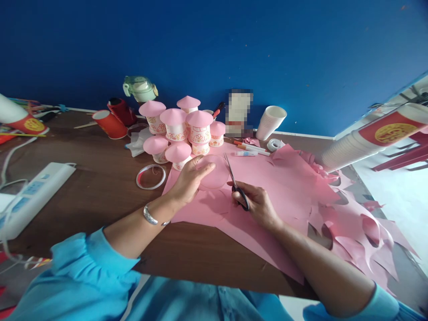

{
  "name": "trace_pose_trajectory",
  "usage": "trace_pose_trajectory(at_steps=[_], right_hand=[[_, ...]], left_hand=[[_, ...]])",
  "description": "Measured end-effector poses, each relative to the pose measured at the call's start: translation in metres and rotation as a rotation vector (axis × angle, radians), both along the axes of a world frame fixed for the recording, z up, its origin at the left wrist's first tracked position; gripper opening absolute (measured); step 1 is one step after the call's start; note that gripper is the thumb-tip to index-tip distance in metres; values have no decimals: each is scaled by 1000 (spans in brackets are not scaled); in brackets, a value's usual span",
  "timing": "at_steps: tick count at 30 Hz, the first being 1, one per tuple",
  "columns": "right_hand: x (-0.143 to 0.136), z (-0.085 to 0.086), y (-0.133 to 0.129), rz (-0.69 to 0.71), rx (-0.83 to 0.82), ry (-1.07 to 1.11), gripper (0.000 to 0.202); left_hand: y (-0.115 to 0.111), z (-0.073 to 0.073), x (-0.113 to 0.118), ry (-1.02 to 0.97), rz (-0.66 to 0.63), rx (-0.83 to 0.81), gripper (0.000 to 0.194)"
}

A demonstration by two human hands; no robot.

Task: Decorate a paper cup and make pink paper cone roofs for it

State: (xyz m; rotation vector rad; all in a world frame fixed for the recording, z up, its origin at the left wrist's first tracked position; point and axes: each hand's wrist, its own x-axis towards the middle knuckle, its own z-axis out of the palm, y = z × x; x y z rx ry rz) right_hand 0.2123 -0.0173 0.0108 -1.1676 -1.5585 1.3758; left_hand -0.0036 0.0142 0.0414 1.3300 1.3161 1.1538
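My left hand (192,178) pinches the left side of a round pink paper disc (216,173), thumb on top. In my right hand (256,203) are black-handled scissors (240,196), their blades pointing up and away beside the disc's right edge. Whether the blades touch the paper I cannot tell. Large pink paper sheets (264,178) lie beneath both hands. Just beyond my left hand stand several small paper-cup houses (199,129) with pink cone roofs and drawn-on flowers.
Pink paper offcuts (361,240) pile up at the right. A roll of tape (150,177) and a white power strip (36,196) lie at the left. Markers (252,148), stacked white cups (271,122) and a long cup stack (374,138) stand or lie toward the back and right.
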Motion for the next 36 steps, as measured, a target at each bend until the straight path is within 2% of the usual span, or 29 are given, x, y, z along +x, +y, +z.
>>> trace_pose_trajectory(at_steps=[6, 13, 17, 23, 31, 36], right_hand=[[1, -2, 0, 13, 11, 0, 54], [2, 2, -1, 23, 10, 12, 54], [1, 4, -1, 25, 12, 16, 56], [0, 5, -1, 33, 0, 31, 54], [0, 7, -2, 34, -17, 35, 58], [-1, 7, -2, 44, -33, 54, 56]], left_hand=[[2, -2, -3, -49, -70, -1, 30], [2, 8, -3, -93, -85, 4, 28], [4, 4, -5, -122, -75, -59, 32], [7, 0, -10, -210, -145, -124, 36], [9, 1, -9, -310, -154, -155, 30], [13, 2, -15, -293, -172, -161, 26]])
